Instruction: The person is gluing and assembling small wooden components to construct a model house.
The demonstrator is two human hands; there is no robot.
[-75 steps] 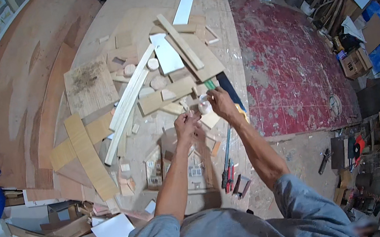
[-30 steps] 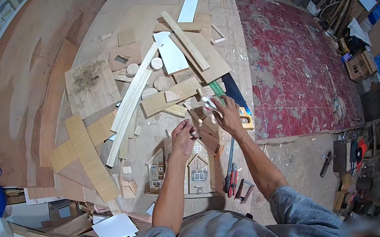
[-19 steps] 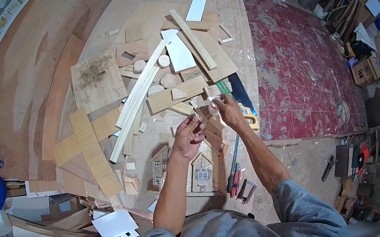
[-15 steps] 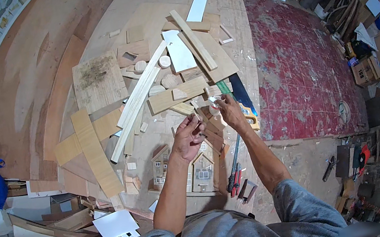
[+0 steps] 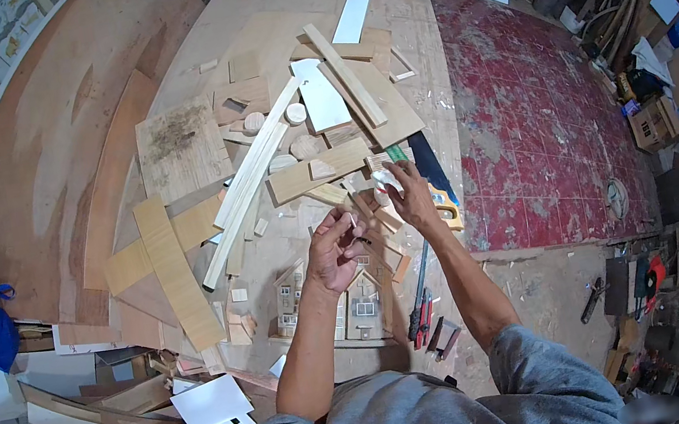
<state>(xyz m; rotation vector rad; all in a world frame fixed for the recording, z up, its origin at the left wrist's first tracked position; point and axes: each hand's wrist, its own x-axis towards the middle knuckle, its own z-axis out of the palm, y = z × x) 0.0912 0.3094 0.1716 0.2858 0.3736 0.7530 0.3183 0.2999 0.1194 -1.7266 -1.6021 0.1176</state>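
My left hand [image 5: 332,254] is closed in a pinch, with a small pale piece [image 5: 353,219] showing between thumb and fingertips; its exact kind is too small to make out. Close by on the right, my right hand [image 5: 415,201] grips a small white bottle [image 5: 384,178], partly covered by the fingers. Below my left hand lies a flat wooden model house front [image 5: 365,308] with small windows; my left forearm hides part of it. Thin wood strips and offcuts [image 5: 388,220] lie between and under the two hands.
Long pale battens [image 5: 254,181], boards [image 5: 176,271] and white panels [image 5: 321,94] cover the bench. A yellow-handled saw [image 5: 447,208] lies beside my right wrist, red-handled pliers [image 5: 422,321] nearer me. The red tiled floor [image 5: 536,125] stretches to the right.
My right hand has shifted slightly, and the white bottle in it has turned a little. My left hand stays nearly in place, its pinched piece showing more clearly. The view has moved slightly.
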